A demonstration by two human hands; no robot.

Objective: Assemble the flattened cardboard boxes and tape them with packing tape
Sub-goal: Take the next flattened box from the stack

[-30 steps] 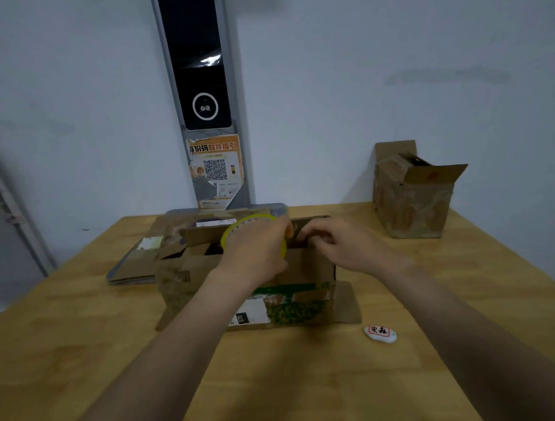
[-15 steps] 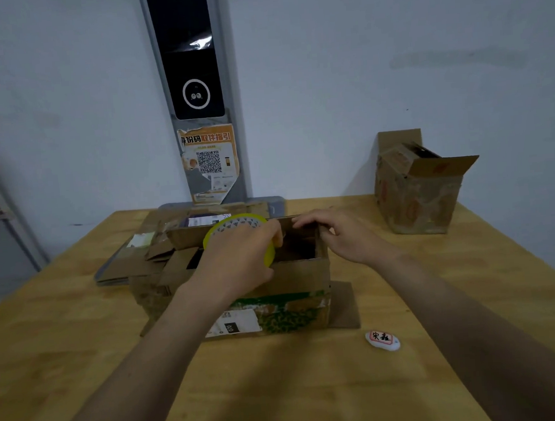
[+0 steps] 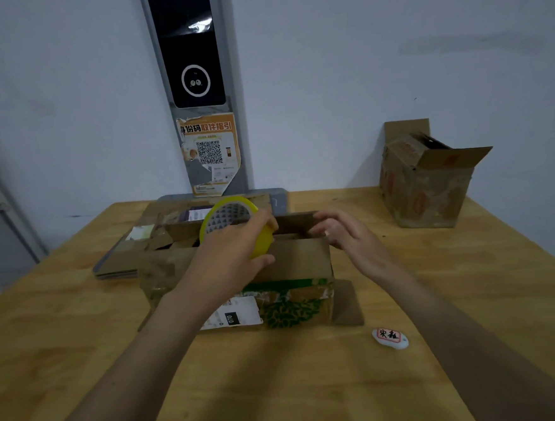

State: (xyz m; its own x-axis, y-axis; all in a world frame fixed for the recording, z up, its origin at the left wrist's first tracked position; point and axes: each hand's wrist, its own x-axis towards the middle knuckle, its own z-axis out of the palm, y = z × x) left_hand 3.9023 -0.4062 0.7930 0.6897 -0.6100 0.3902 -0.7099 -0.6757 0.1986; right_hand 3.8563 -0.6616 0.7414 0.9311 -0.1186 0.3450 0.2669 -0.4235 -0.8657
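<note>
A brown cardboard box (image 3: 293, 268) with a green leaf print and a white label stands in the middle of the wooden table (image 3: 82, 355), its top flaps partly folded. My left hand (image 3: 230, 259) grips a yellow roll of packing tape (image 3: 227, 220) over the box top. My right hand (image 3: 347, 235) hovers at the box's right top edge, fingers loosely spread toward the far flap (image 3: 296, 222); I cannot tell whether it touches the flap.
Flattened cardboard (image 3: 125, 260) lies stacked behind the box at the left. An assembled box with open flaps (image 3: 425, 183) stands at the back right by the wall. A small white tag with red and black marks (image 3: 390, 337) lies near the front right.
My right hand has drawn back from the far flap toward the box's right edge. My left hand has lifted and tilted the tape roll slightly. The near flap now lies flatter over the opening.
</note>
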